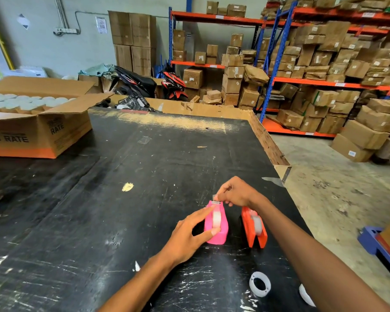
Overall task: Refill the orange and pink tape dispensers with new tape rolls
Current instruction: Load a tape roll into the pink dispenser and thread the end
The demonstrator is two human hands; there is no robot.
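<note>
head view: spread left hand (185, 237) steadies the pink dispenser (222, 237) so the right hand (235, 193), pinching tape (214, 196), can seat it on the cutter (217, 202).

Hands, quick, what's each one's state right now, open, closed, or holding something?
Left hand: open, straight fingers steadying the pink dispenser.
Right hand: closed, pinching the tape end above the pink dispenser's cutter.
</note>
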